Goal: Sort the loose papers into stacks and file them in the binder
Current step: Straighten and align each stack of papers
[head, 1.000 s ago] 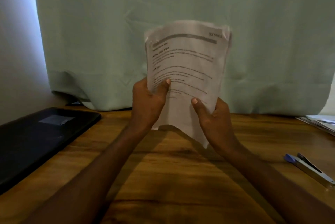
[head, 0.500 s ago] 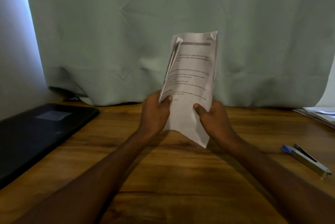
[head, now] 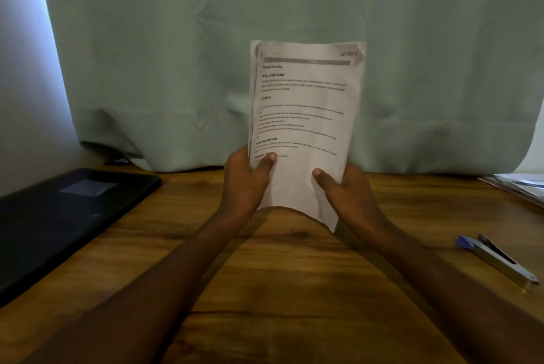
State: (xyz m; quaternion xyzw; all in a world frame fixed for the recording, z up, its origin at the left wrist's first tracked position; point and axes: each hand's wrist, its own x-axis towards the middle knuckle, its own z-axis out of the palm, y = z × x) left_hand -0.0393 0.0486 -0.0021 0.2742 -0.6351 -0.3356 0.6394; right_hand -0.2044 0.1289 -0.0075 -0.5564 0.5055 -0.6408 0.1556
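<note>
Papers: a thin sheaf held upright between both hands, above the wooden table; lower edge hangs free and curves.
Left hand: grasps the sheaf's lower left edge; thumb lies on the printed face, fingers hidden behind.
Right hand: grasps the lower right edge likewise; thumb in front.
Handling, as a judgement: light, limp, easily creased; sheets may slide apart or fan; top corners already curl.
Hold: both side edges low down; or support flat from beneath.
Black binder: flat, closed, well left of the left hand.
Stapler: right of the right hand.
</note>
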